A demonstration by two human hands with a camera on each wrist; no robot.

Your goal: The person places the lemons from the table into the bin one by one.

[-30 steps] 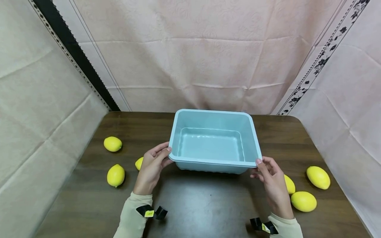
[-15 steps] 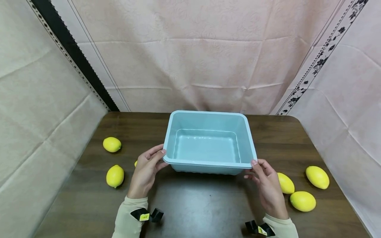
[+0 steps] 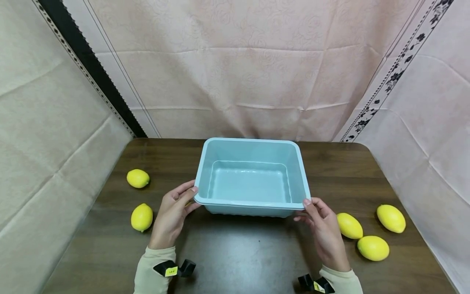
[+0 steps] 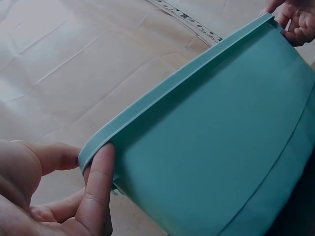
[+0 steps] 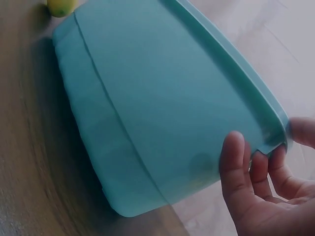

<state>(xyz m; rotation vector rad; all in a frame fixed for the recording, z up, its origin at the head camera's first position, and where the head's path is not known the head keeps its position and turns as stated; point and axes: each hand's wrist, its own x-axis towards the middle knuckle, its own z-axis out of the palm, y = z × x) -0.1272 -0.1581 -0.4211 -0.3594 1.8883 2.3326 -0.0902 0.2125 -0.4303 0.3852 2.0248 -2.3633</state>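
Observation:
A light blue rectangular plastic basin (image 3: 253,183) with nothing inside stands in the middle of the head view. Its near left corner is pinched at the rim by my left hand (image 3: 170,218), thumb over the edge and fingers beneath. At the near right corner my right hand (image 3: 324,232) grips the rim the same way. The left wrist view shows the basin's outer wall (image 4: 211,132) with the rim between thumb and finger. In the right wrist view the basin's ribbed lower edge (image 5: 83,128) is close to the table; whether it touches, I cannot tell.
Two lemons (image 3: 138,178) lie on the left of the brown wooden table (image 3: 235,253). Another is mostly hidden behind my left hand. Three lemons (image 3: 373,248) lie at the right, one close beside my right hand. Pale cloth (image 3: 235,81) hangs behind the table.
Both hands have moved the basin to the left and slightly nearer. The left hand now covers most of one lemon, while a lemon beside the right hand has come into fuller view.

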